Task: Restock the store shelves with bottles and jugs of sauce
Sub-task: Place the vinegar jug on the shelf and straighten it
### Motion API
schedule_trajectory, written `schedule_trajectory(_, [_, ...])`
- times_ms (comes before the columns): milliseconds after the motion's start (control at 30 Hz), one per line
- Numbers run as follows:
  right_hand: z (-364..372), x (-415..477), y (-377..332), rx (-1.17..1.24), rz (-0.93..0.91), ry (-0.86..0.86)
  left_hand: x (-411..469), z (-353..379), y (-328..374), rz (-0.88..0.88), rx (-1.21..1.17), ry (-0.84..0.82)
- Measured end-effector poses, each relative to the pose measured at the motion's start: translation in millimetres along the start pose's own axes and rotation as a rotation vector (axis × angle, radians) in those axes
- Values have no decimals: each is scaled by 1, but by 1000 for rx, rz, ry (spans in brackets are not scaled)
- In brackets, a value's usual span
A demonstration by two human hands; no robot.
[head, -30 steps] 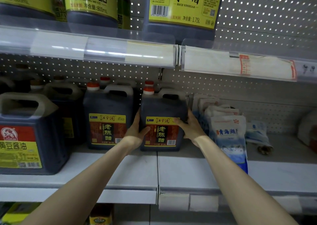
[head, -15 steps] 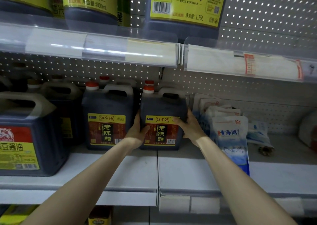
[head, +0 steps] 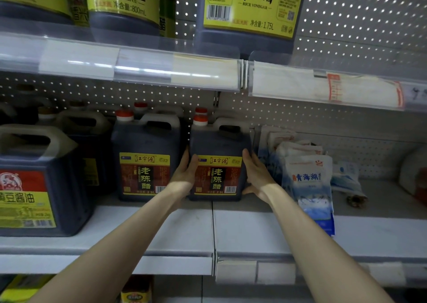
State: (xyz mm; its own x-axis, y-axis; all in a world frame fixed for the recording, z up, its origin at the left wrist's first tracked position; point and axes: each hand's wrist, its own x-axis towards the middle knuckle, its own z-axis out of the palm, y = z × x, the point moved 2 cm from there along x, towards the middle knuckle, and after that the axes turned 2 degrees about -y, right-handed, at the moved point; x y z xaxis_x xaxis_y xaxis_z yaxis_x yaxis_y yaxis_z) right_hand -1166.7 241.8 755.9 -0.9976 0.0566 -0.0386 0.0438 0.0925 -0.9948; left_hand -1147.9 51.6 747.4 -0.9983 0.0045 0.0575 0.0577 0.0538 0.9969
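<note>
Pressing your left hand point(head: 184, 175) and right hand point(head: 256, 178) flat on the vinegar jug point(head: 218, 144), grip wide, you seem to line it up beside the matching jug point(head: 145, 145).

Smooth dark plastic jug point(head: 219, 141), glossy label. Matt white metal shelf point(head: 161, 229), 6 o'clock. Clear glossy plastic price rail point(head: 143, 67), 12 o'clock.

The left hand point(head: 184, 175) and right hand point(head: 257, 177) pressed against opposite sides of a dark jug point(head: 219, 144) standing upright on the shelf point(head: 161, 230). A matching jug point(head: 145, 144) stood just beside it, left.
</note>
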Motion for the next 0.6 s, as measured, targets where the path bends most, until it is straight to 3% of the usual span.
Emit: schedule_trajectory(600, [6,-8,-7,4,3,25,0,-1,4,5,72,-1])
